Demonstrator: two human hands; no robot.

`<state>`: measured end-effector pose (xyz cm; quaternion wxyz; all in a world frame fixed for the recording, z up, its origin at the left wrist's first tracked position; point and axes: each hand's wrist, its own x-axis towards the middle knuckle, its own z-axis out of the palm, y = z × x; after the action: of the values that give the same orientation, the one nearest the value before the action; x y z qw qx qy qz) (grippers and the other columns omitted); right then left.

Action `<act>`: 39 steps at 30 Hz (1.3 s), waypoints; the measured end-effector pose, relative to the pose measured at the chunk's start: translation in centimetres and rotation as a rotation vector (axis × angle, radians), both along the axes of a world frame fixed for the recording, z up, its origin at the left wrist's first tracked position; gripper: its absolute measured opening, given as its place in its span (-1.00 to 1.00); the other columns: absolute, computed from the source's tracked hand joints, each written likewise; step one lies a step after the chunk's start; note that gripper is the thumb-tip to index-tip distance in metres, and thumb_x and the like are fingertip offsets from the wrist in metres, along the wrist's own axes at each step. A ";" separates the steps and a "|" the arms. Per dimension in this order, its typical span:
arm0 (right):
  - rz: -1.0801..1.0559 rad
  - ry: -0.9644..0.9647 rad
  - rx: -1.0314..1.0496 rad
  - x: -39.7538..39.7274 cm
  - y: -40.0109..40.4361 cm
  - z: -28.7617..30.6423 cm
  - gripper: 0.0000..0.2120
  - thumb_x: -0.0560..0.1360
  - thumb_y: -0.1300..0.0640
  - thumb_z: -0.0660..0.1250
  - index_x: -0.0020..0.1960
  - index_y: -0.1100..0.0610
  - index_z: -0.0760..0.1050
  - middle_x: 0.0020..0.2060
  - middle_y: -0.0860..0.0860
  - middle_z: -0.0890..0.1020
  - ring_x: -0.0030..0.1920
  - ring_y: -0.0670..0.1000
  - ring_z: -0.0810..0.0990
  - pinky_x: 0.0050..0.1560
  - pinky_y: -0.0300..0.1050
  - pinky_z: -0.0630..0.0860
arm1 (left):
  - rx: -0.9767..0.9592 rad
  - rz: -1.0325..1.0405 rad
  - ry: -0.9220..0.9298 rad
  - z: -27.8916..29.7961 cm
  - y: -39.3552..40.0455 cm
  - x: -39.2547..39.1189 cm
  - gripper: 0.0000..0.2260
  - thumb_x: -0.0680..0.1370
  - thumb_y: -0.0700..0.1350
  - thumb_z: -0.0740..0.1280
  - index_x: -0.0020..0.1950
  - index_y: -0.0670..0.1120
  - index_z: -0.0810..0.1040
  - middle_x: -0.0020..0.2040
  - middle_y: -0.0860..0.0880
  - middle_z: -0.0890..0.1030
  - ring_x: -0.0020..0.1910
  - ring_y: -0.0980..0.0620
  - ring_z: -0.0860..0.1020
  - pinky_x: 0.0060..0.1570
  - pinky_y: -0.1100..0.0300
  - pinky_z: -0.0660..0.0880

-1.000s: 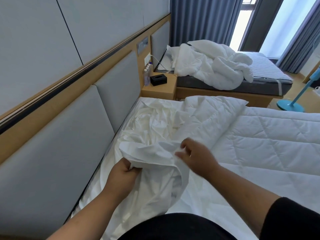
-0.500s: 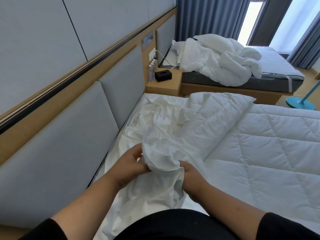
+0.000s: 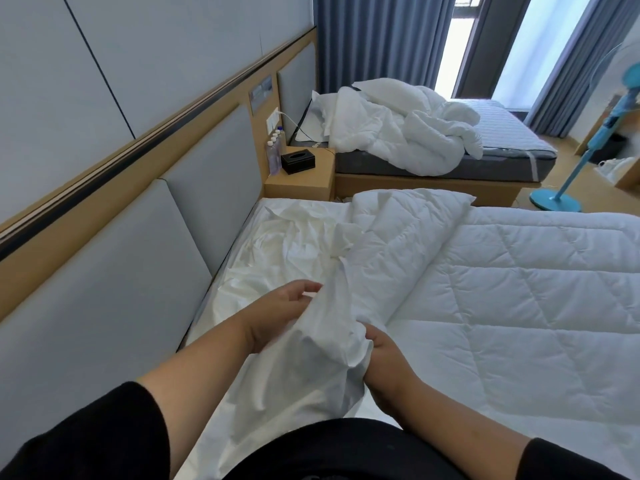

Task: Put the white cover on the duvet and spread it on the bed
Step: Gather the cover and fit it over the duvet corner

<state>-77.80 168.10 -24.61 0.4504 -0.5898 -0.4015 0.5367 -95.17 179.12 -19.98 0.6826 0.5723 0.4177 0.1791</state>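
Crumpled white cotton cover [image 3: 311, 341] is gripped by right hand [image 3: 388, 362] & touched by loose-fingered left hand [image 3: 280, 313]; bunched length runs toward headboard-side, beside white quilted duvet [image 3: 502, 289].

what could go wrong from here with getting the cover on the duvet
1. The white cover is bunched between both hands, so its opening may be hard to find.
2. The left hand looks loose on the fabric; only the right hand grips it, so it could slip.
3. The duvet corner is folded back and may bunch inside.
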 end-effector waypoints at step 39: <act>-0.043 0.103 0.046 0.9 1.7 -0.6 -0.74 0.60 0.08 0.32 -0.23 0.13 0.47 -0.27 0.00 0.52 -0.20 -0.01 0.44 -0.11 -0.14 0.41 | 0.412 0.616 0.304 -3.4 -3.2 -4.2 -0.75 0.61 -0.01 0.32 -0.25 0.00 0.58 -0.32 0.03 0.60 -0.33 0.10 0.53 -0.27 0.16 0.43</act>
<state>-76.90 169.78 -25.18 0.4954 -0.5595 -0.3771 0.5471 -99.41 175.89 -23.42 0.3983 0.5653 0.6212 0.3687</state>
